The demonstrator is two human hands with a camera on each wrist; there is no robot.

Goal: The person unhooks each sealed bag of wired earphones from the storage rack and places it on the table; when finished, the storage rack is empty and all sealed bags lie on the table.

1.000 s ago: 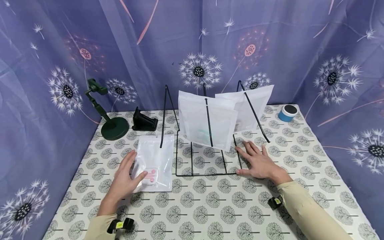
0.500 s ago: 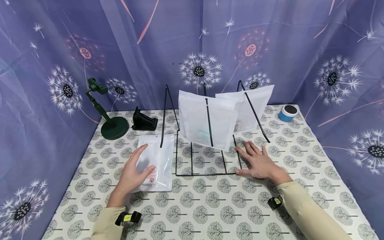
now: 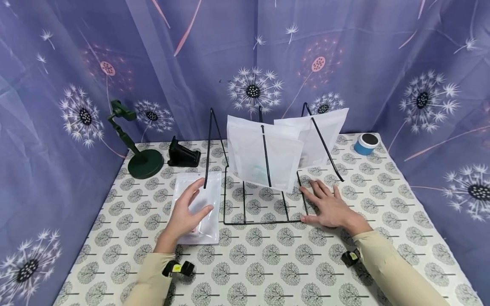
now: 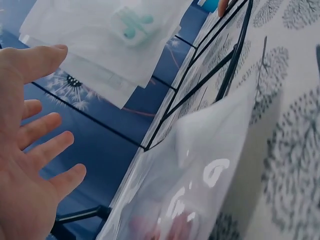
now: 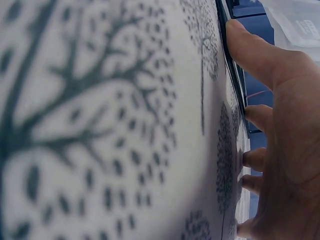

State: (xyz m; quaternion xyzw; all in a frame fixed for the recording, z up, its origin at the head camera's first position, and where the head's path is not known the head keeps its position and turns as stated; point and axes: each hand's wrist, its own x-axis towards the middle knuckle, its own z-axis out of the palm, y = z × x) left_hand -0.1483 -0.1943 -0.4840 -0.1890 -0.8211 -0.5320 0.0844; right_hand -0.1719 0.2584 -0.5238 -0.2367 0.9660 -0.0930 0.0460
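A white zip pouch (image 3: 208,216) with a pink item inside lies flat at the left of the black wire rack (image 3: 264,222). Over it hovers my left hand (image 3: 183,214), thumb and fingers apart; the left wrist view shows the palm of this left hand (image 4: 30,145) holding nothing, with the pouch (image 4: 185,165) below. My right hand (image 3: 329,207) rests with spread fingers on the cloth, its fingertips at the rack's right side wire. Two more white pouches hang on the rack's prongs: the front pouch (image 3: 249,157) has a pale green item, the back pouch (image 3: 325,131) sits further right.
A dark green stand (image 3: 145,163) and a black holder (image 3: 183,154) stand at the back left. At the back right is a blue jar (image 3: 366,144) with a white rim. A purple curtain (image 3: 191,85) closes off the back. The rack's left prong (image 3: 208,148) juts forward above the flat pouch.
My left hand has moved right and slightly forward, from the flat pouch's left edge to over its middle, near the left prong's tip. The right hand and the pouches have stayed put.
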